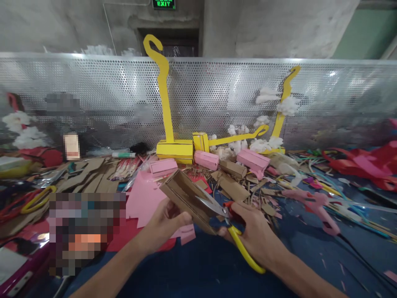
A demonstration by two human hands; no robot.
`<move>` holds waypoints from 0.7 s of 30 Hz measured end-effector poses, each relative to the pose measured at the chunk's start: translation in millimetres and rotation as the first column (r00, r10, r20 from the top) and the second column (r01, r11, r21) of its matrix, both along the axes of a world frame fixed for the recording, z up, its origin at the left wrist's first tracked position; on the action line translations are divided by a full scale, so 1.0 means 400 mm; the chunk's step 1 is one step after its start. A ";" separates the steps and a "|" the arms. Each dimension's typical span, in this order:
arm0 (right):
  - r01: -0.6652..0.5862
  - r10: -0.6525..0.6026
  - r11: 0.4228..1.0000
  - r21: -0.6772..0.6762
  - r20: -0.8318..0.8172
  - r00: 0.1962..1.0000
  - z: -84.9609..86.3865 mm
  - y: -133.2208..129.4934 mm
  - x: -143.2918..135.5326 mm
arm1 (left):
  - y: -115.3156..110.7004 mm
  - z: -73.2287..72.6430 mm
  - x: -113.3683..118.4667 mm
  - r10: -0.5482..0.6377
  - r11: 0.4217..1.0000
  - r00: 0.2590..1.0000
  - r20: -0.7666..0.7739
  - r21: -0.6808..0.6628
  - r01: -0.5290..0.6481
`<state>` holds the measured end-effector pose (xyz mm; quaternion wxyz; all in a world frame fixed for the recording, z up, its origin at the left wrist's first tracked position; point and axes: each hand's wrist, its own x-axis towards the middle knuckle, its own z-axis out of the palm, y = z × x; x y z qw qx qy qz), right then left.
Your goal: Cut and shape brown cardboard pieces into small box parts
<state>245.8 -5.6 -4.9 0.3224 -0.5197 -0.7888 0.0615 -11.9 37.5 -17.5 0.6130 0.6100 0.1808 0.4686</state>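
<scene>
Tilted in the middle of the head view is an open brown cardboard box (189, 200). My left hand (166, 225) grips its left side, thumb on the near edge. Scissors with a yellow handle (245, 250) and a red handle part are in my right hand (252, 231), whose fingers also touch the box's lower right corner. The scissor blades are parted and reach over the box's opening. Pink paper sheets (144, 198) lie under and left of my left hand.
Behind stand a yellow hooked piece on a yellow box (175, 150) and several pink boxes (252, 161). A pink glue gun (319, 205) with a cord lies right. Cardboard strips (82, 178) lie left. A perforated metal panel (217, 95) spans the back.
</scene>
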 end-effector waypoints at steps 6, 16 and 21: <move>-0.005 0.006 1.000 0.019 -0.023 1.000 -0.002 -0.002 -0.001 | 0.000 0.007 -0.002 -0.021 1.000 1.000 0.012 0.014 0.021; 0.016 -0.017 0.999 -0.043 -0.021 1.000 -0.004 0.003 -0.006 | 0.005 -0.010 -0.007 -0.040 0.999 0.999 0.027 -0.020 0.041; 0.014 -0.013 0.998 -0.064 0.013 1.000 -0.003 0.002 -0.004 | 0.005 0.000 -0.003 0.018 0.999 1.000 0.009 0.037 -0.019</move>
